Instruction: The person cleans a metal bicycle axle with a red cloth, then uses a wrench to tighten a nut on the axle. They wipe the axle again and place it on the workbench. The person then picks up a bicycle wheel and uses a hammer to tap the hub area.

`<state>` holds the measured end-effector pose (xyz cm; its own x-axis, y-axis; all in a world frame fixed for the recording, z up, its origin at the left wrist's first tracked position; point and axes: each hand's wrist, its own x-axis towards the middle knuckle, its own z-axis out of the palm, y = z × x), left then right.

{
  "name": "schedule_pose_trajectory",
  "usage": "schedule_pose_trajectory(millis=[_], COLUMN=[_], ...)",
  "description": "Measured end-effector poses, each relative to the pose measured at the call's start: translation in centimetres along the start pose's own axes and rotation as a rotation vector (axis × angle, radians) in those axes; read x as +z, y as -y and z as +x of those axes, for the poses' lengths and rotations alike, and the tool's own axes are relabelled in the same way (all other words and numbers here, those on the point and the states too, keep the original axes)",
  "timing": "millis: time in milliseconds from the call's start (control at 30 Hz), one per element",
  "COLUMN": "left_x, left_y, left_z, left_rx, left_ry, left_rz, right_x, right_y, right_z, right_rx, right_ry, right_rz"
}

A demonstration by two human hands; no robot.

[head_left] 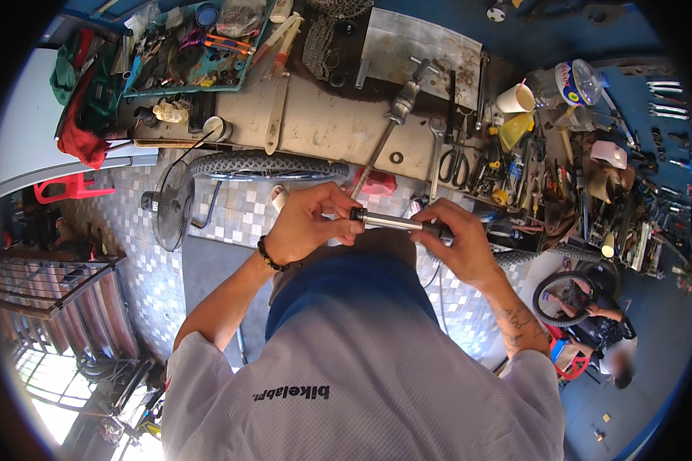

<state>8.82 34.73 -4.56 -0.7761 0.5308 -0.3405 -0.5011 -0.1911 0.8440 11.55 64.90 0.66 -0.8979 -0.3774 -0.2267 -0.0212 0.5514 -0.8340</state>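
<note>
In front of my body, both hands hold a short silver metal tube with dark ends, roughly level. My left hand pinches its left dark end between thumb and fingers. My right hand grips the opposite end, its fingers covering part of it. Just beyond my left hand, a long thin metal rod slants down from a metal fitting on the workbench. A red item shows behind the rod, partly hidden.
On the bench lie a teal tray of small parts, scissors, a wrench and a paper cup. A bicycle tyre is under its edge. A fan stands left. Another person sits far right beside a wheel.
</note>
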Motion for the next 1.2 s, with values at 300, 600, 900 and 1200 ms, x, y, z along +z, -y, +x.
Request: schedule_pose_trajectory(millis=[300, 600, 900, 1200], left_x=[0.5, 0.7, 0.6, 0.4], left_y=[-0.3, -0.3, -0.4, -0.9], left_z=[0.6, 0.8, 0.6, 0.3], left_rx=[-0.009, -0.023, 0.013, 0.044], left_ry=[0.049, 0.086, 0.1, 0.121], left_rz=[0.013, 0.073, 0.169, 0.3], right_x=[0.4, 0.7, 1.7, 2.0], right_y=[1.3, 0.9, 1.1, 1.9], right_z=[0.1, -0.2, 0.0, 0.5], right_rx=[0.169, 0.166, 0.099, 0.109], right_ry=[0.095, 0.205, 0.14, 0.148], right_rz=[-0.011, 0.013, -0.03, 0.01])
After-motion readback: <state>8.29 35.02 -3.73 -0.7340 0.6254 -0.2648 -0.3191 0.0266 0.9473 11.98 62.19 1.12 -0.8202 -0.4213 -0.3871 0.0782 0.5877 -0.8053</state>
